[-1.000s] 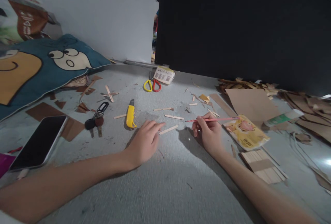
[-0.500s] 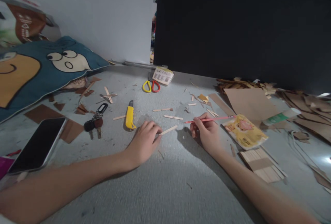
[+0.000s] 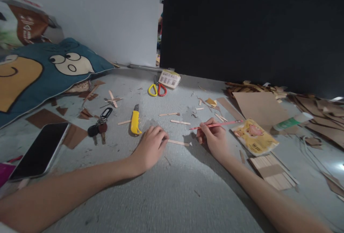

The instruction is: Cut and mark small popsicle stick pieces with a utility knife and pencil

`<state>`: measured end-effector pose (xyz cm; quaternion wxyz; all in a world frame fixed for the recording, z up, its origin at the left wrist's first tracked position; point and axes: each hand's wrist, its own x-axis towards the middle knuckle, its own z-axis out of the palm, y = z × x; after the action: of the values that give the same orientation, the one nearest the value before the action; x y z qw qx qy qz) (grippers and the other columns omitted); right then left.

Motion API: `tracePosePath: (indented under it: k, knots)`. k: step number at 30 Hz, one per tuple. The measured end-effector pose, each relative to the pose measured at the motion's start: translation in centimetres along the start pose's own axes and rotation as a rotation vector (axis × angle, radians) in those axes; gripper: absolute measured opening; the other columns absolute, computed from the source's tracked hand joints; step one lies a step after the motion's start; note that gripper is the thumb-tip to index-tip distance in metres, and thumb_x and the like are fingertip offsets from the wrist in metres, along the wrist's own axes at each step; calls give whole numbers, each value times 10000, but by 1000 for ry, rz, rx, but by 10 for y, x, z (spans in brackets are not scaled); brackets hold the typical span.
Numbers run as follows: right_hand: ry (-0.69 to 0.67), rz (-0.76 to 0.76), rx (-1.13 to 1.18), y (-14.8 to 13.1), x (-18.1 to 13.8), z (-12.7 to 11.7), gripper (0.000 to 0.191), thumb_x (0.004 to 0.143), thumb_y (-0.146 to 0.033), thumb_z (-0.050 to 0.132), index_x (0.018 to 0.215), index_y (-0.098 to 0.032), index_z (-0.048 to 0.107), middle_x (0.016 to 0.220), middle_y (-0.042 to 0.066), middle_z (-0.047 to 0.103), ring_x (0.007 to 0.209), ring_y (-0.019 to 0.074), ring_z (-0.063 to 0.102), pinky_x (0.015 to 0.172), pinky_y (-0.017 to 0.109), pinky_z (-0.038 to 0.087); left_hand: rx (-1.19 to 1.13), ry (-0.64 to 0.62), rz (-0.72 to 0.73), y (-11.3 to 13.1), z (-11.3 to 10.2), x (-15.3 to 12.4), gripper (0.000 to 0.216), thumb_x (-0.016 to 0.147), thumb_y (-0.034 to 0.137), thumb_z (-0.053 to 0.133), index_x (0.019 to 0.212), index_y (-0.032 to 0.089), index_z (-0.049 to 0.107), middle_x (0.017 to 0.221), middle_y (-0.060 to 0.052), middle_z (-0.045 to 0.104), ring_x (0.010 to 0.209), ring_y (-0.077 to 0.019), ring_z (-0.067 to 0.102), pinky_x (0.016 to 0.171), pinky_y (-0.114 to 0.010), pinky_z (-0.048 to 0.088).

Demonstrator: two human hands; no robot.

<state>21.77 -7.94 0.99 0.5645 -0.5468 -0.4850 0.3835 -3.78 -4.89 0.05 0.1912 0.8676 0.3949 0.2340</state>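
Observation:
My left hand [image 3: 152, 147] is closed on one end of a wooden craft stick [image 3: 177, 142], whose free end points right along the grey tabletop. Between the fingers and thumb of my right hand [image 3: 213, 138] is a pink pencil [image 3: 223, 124], its tip pointing left just above the stick. Beyond the hands lie a marked craft stick [image 3: 180, 122] and another with a dark end [image 3: 169, 114]. A yellow utility knife [image 3: 135, 120] rests just past my left hand, over part of a further stick.
On the left are a phone [image 3: 40, 150], keys [image 3: 102, 129] and a blue cushion [image 3: 80, 55]. Scissors [image 3: 157, 89] lie at the back. Rightward sit a yellow packet [image 3: 254, 136], a bundle of craft sticks [image 3: 272, 172], a glue stick [image 3: 292, 121] and cardboard [image 3: 258, 105].
The craft stick in my left hand has swung from slanting up and right to slanting slightly down and right. My right hand and the pencil have shifted only slightly.

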Motion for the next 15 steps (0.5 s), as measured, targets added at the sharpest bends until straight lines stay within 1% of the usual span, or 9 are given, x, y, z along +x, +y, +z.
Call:
tracePosePath:
  k: [4, 9, 11, 15]
  knots:
    - [-3, 2, 11, -1, 0, 1, 522, 866, -702, 742, 796, -269, 460, 592, -28, 666, 390, 126, 533, 393, 250, 381, 15, 2, 3, 3, -1, -1, 115, 990, 96, 591, 955, 197, 631, 1021, -47, 640, 1047, -253, 592, 917, -418, 509]
    - [-12, -23, -19, -1, -1, 1, 509, 882, -701, 723, 801, -272, 461, 613, -19, 679, 406, 137, 548, 391, 260, 384, 66, 14, 14, 7, -1, -3, 145, 930, 71, 553, 890, 206, 586, 966, -52, 626, 987, -256, 584, 865, -413, 506]
    - [-19, -33, -26, -1, -2, 1, 501, 890, -689, 720, 800, -268, 465, 619, -16, 684, 410, 133, 551, 396, 258, 388, 71, 11, 43, 7, 0, -4, 146, 927, 76, 532, 898, 205, 592, 963, -59, 630, 978, -258, 585, 860, -414, 506]
    - [-23, -39, -20, -2, -2, 2, 495, 892, -676, 727, 794, -260, 477, 615, -17, 681, 410, 124, 549, 407, 253, 398, 21, -31, 158, 9, -1, -5, 177, 948, 88, 504, 980, 199, 639, 969, -73, 664, 999, -263, 608, 873, -408, 512]
